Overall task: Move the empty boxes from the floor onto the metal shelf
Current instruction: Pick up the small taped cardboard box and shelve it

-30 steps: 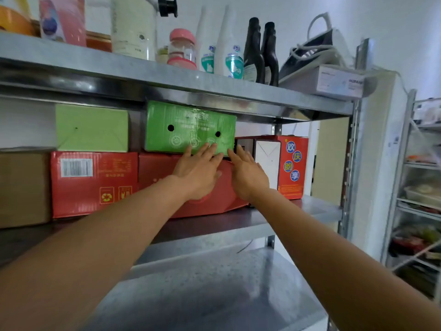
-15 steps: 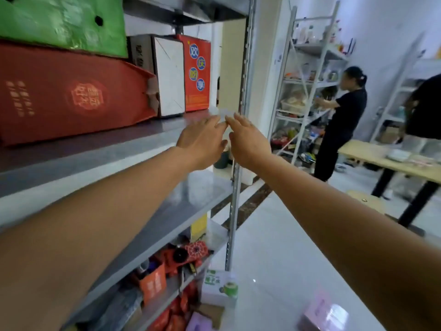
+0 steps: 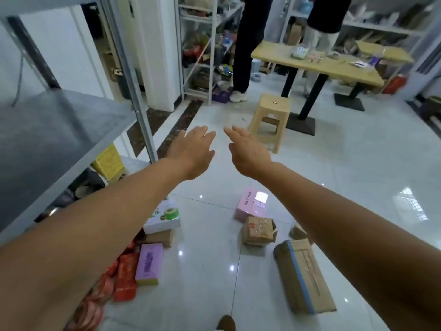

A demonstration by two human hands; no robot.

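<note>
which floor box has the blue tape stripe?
The long brown cardboard box lying under the right forearm, the largest one there. A blue stripe runs along its top. The small brown box and the pink box beyond it have none.

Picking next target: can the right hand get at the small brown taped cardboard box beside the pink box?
Probably yes. The right hand is empty and open, and the small brown taped cardboard box lies uncovered on the floor below it; it needs a reach down.

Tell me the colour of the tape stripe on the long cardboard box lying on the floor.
Blue, running along the long cardboard box; seen in the head view.
</note>
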